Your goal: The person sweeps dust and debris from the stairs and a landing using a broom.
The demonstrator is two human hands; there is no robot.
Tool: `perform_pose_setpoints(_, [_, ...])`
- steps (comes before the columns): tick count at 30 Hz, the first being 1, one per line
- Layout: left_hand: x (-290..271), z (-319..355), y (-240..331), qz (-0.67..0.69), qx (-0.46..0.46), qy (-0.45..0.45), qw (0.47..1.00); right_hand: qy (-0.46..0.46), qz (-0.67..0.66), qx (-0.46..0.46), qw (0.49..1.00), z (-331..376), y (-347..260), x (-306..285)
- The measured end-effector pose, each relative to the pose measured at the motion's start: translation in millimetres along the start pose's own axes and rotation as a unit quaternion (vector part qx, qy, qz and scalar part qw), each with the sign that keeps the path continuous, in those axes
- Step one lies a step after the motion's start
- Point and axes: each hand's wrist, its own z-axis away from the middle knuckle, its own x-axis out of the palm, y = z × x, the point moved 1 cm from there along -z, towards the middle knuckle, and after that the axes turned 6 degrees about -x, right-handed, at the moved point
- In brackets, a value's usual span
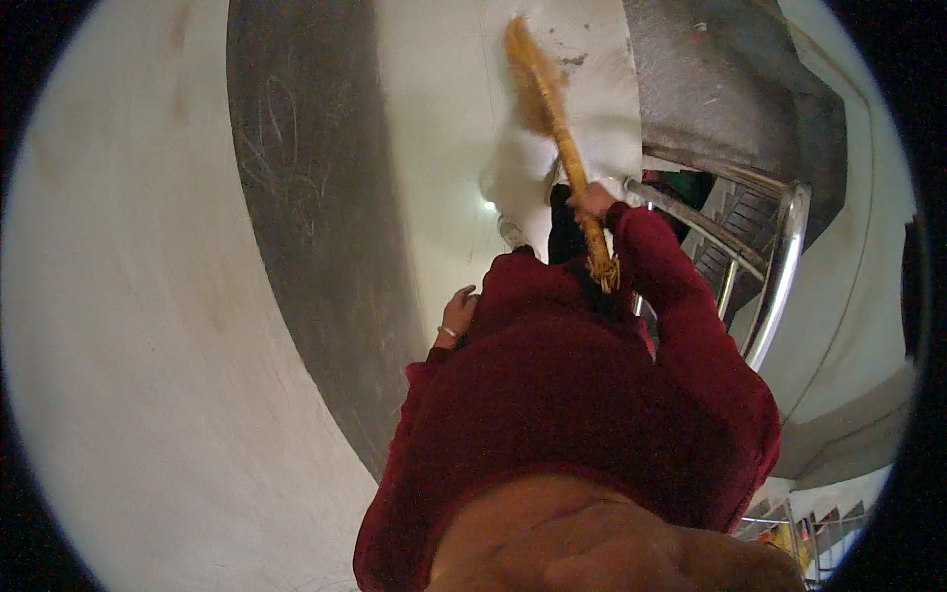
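Right hand [592, 202] wrapped round handle [594, 239] of straw broom [565, 140], bristles [534, 104] over pale floor [434, 148]; blurred, contact hard to judge. Left hand [460, 311] beside red top [552, 395], fingers loosely spread. Metal railing [781, 261] at right.

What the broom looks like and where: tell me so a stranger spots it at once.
Find the silver railing at the picture's right, then the right hand just left of it. That hand grips the broom, which stretches up the picture over the pale floor. Its straw-yellow colour sets it apart from the shiny railing.
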Motion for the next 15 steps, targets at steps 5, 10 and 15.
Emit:
perform_pose_setpoints(5, [13.1,-12.4,58.2,0.046,0.011,-0.019,0.999,-0.079,0.050,0.022,0.995,-33.7,-21.5,-25.7])
perform_pose_setpoints(10, [32.1,-35.0,133.1,0.049,-0.040,-0.042,0.997,-0.059,0.258,-0.050,0.963,-91.5,0.1,-104.0])
perform_pose_setpoints(15, [52.9,-48.3,186.2,0.070,0.009,-0.063,0.995,0.058,0.061,0.115,0.990,-29.8,-39.2,-220.3])
